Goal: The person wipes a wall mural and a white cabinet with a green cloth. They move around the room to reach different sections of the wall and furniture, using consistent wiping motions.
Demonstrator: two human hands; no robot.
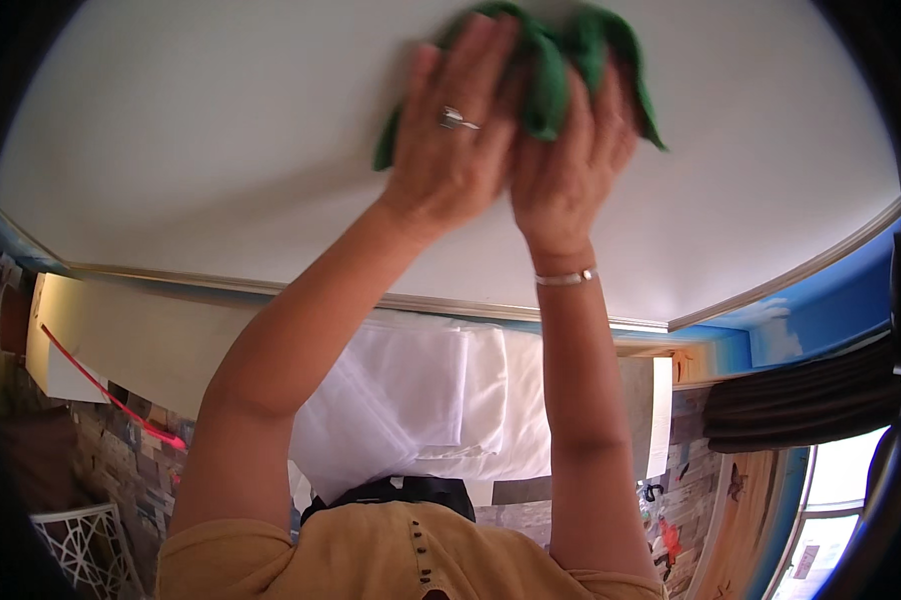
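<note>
Both of my arms reach up to a broad white surface that looks like a ceiling (221, 110). My left hand (456, 145) presses a bunched green cloth (545, 95) against it, fingers long over the fabric, a ring on one finger. Beside it, nearly touching, my right hand (573, 160) holds the other part of the same cloth, with a bracelet (567, 277) at the wrist. Folds of cloth bulge up between the hands and stick out past the fingers on both sides. Motion blurs the fingertips, and some are hidden in the cloth.
Pale trim (441, 303) borders the white surface. Below lie folded white sheets (391, 390) and a pale cabinet or board (151, 320). A pink-red stick (111, 392) leans at left above a white lattice stand (86, 545). Dark curtains (801, 395) hang by a bright window (836, 490) at right.
</note>
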